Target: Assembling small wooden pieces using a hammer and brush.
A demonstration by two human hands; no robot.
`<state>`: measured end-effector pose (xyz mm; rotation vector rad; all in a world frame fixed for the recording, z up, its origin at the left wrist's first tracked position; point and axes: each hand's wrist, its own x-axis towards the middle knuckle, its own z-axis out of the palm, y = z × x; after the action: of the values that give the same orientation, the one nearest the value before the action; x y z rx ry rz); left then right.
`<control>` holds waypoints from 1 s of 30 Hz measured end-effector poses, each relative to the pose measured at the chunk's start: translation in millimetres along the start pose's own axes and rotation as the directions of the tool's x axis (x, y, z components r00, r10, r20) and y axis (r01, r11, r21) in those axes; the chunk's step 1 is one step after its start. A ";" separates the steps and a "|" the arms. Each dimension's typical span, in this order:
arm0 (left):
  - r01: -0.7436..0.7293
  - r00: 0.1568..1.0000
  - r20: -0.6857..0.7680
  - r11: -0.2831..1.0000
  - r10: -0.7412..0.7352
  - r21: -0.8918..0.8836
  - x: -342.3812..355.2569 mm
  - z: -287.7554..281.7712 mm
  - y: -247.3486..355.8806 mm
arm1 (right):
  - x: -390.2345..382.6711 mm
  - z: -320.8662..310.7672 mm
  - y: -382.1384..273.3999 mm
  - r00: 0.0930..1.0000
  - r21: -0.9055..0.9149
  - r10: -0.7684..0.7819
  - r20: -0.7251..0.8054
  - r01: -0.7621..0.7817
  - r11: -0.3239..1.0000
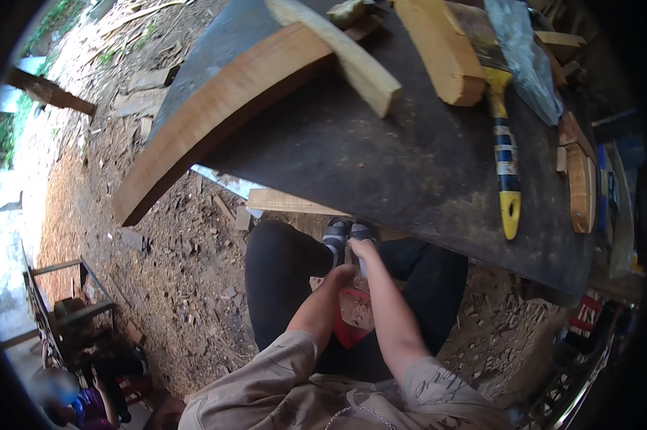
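Note:
Both my arms reach down between my bent knees, below the near edge of the dark tabletop (323, 154). My left hand (343, 274) is low between my thighs, close to my right wrist; its fingers are hidden. My right hand (362, 249) extends a little farther, beside my sandalled feet (338, 235). Its fingers are too small and unclear to read, and I cannot make out anything held. Under my forearms shows a red seat (352, 315). On the tabletop, a long curved wooden piece (223, 107) sticks out past the left edge, with a pale wooden strip (345, 61) lying against it.
A thick wooden block (445, 57), a yellow-handled paintbrush (506, 150) and a crumpled plastic bag (528, 61) lie on the table's right half. A small curved wooden piece (580, 179) sits at the right edge. Wood scraps litter the dirt floor (187, 287). Another person (87, 401) is at lower left.

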<state>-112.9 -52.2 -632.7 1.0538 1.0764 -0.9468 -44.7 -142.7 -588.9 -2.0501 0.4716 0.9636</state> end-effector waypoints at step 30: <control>0.003 0.992 0.122 0.993 0.011 -0.118 -13.6 20.5 -15.8 | 122.5 86.7 148.6 0.630 0.246 0.459 0.626 -0.719 0.650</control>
<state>-126.5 -74.5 -619.8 0.8896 1.0151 -0.9216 -97.5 -163.5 -792.4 -1.0846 1.0395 1.5620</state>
